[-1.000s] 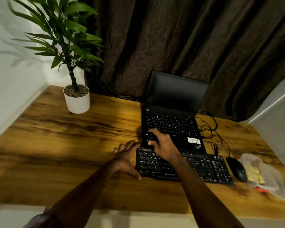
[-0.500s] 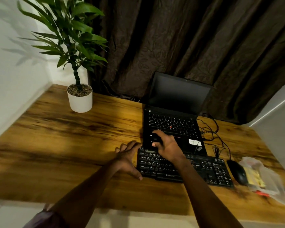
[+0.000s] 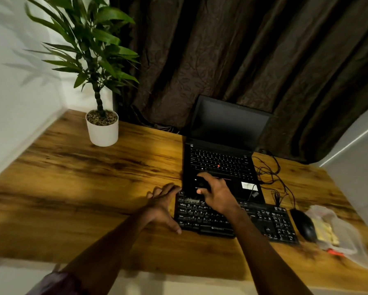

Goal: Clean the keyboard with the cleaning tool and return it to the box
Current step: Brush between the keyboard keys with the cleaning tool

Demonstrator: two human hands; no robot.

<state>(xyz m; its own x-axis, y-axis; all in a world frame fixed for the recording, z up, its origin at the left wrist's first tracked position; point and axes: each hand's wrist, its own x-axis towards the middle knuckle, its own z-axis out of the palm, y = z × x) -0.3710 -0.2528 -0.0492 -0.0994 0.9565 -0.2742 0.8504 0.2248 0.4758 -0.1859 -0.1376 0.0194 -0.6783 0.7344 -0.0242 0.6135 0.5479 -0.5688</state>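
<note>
**cleaning tool (image 3: pixel 200 185) on the keyboard (image 3: pixel 270 222), top-left keys**

white key legends show on the keyboard, like q, a, z. the logo on its front edge is too blurred to read. the laptop (image 3: pixel 221 162) behind has a white sticker, unreadable. right hand (image 3: pixel 219 194) curls round the black cleaning tool over the keyboard's far-left corner. left hand (image 3: pixel 164 207) lies flat, fingers straight, against the keyboard's left edge.

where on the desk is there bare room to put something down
The widest bare patch of the desk lies left of the keyboard and left hand, in front of the potted plant. A narrower strip runs along its near edge. The right side is crowded: mouse, plastic bag, cables beside the laptop.
</note>
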